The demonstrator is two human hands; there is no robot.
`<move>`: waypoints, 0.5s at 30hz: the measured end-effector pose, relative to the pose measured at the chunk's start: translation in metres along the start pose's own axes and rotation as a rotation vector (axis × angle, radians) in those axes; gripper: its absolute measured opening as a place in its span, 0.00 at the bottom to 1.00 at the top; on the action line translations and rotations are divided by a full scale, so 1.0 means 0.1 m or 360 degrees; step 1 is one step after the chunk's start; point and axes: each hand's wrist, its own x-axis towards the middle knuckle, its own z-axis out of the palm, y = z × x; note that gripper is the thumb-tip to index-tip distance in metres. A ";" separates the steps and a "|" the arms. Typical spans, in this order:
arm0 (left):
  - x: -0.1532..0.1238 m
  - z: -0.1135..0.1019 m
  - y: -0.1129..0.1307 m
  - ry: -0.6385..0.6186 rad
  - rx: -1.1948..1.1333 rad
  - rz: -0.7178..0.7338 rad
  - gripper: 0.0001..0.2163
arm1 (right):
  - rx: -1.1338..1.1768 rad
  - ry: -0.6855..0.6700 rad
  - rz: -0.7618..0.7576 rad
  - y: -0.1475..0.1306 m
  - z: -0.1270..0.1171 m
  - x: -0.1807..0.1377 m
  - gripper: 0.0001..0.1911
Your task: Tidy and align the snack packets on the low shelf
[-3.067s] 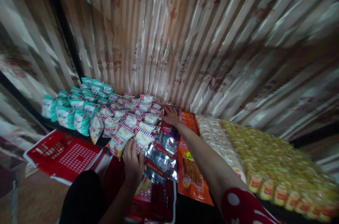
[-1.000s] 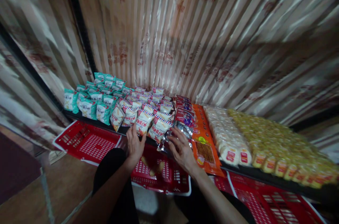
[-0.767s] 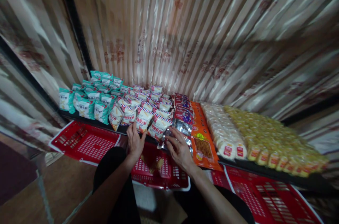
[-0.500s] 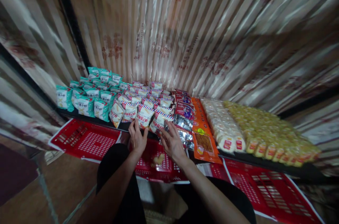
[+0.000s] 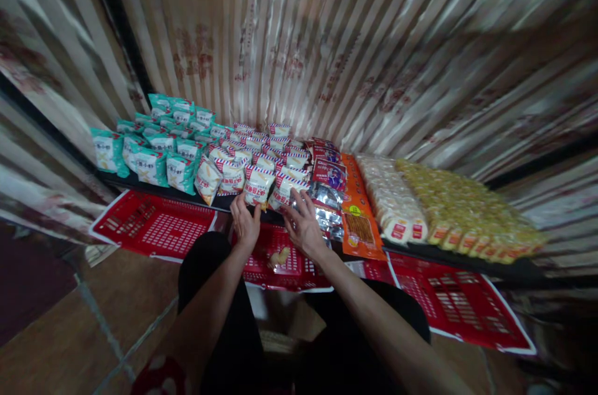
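Observation:
My left hand (image 5: 245,222) is at the shelf's front edge, fingers apart, with fingertips and thumb against the bottom of a white snack bag (image 5: 258,184). That bag stands upright in the front row and has a striped top edge and red lettering. Just to the right, my right hand (image 5: 304,227) has its fingers spread over the lower front of a similar, tilted snack bag (image 5: 288,183). Several more white snack bags (image 5: 231,176) stand in rows around and behind these two. Parts of both touched bags are hidden by my fingers.
Teal snack bags (image 5: 152,164) fill the left end of the black shelf (image 5: 224,203). Rightward lie purple packets (image 5: 329,174), silver packets (image 5: 329,220), an orange packet (image 5: 359,227), white wrapped rolls (image 5: 390,202) and yellow wrapped items (image 5: 462,208). Red baskets (image 5: 161,227) sit below; striped curtain (image 5: 289,27) hangs behind.
The view has shifted, so the shelf and bags appear slightly higher in the picture. Both hands keep nearly the same places at the two front white bags.

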 end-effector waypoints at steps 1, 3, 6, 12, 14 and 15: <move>0.00 -0.01 0.01 0.0009 0.0011 0.0009 0.20 | 0.0000 0.0009 -0.0012 0.00 0.00 0.00 0.18; 0.00 -0.03 0.04 0.0023 0.0042 0.0035 0.19 | 0.0001 0.0035 -0.0046 0.01 0.00 -0.01 0.18; -0.01 -0.04 0.05 0.0022 0.0088 0.0077 0.15 | -0.0003 0.0070 -0.0086 0.02 0.01 -0.01 0.18; -0.01 -0.01 0.03 -0.0001 0.0101 0.0132 0.13 | -0.0024 0.0084 -0.0100 0.03 0.01 0.00 0.18; -0.01 -0.02 0.05 0.0014 0.0094 0.0128 0.14 | -0.0031 0.0097 -0.0104 0.03 0.01 -0.01 0.18; -0.02 -0.02 0.06 0.0025 0.0087 0.0123 0.14 | -0.0033 0.0101 -0.0108 0.03 0.02 -0.02 0.18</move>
